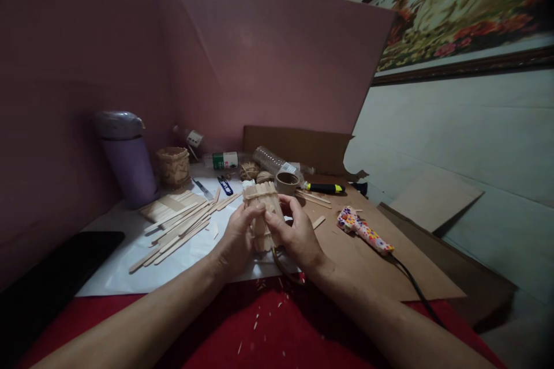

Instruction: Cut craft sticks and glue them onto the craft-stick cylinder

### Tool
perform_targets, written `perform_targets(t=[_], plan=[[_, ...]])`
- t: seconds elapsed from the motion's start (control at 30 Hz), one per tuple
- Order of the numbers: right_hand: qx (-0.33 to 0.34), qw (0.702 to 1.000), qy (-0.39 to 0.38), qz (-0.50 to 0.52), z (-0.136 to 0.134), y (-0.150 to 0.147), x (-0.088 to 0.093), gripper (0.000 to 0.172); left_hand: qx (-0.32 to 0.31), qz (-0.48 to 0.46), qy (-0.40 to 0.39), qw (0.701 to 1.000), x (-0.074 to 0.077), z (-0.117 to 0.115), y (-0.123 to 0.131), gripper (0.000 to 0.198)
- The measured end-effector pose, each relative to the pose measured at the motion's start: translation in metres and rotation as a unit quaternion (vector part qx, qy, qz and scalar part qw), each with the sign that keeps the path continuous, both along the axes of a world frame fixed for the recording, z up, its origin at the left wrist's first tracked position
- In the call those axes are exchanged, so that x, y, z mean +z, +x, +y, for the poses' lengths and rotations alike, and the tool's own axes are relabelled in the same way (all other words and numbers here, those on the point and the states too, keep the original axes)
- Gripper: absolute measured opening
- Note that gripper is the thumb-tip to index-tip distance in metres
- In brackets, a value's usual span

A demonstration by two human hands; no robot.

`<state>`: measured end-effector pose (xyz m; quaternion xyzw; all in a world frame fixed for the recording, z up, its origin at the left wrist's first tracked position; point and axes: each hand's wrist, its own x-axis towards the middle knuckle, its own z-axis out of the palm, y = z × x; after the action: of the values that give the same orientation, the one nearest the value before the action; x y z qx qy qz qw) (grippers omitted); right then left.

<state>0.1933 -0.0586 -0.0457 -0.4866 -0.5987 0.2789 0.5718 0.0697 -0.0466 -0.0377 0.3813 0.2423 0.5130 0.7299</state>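
Between my two hands stands a small cup-like holder made of upright wooden craft sticks [261, 219], with twine bound round it near the top and the bottom. My left hand [238, 236] grips its left side, thumb on the front face. On the right side, my right hand [298, 233] is wrapped round it, its thumb also pressing the front. A length of cord [283, 268] hangs below the holder, near the right wrist. Loose craft sticks [182, 233] lie spread on white paper [108, 274] to the left of my hands.
A purple tumbler [127, 167] and a wooden pot [173, 166] stand at left. Behind are plastic bottles [277, 161], twine balls [250, 170], a tape roll [287, 180] and a yellow-black cutter [324, 188]. A flower-patterned glue gun [363, 230] lies on cardboard [411, 268]. Wood chips dot the red cloth [259, 334].
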Motion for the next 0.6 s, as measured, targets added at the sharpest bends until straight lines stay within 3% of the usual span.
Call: perform_targets(t=[0.6], plan=[[0.053,0.994,-0.037,0.083,0.0059,0.0003,-0.0009,0.052,0.026,-0.005,0.015,1.000,-0.0054,0.0042,0.0038,0.046]])
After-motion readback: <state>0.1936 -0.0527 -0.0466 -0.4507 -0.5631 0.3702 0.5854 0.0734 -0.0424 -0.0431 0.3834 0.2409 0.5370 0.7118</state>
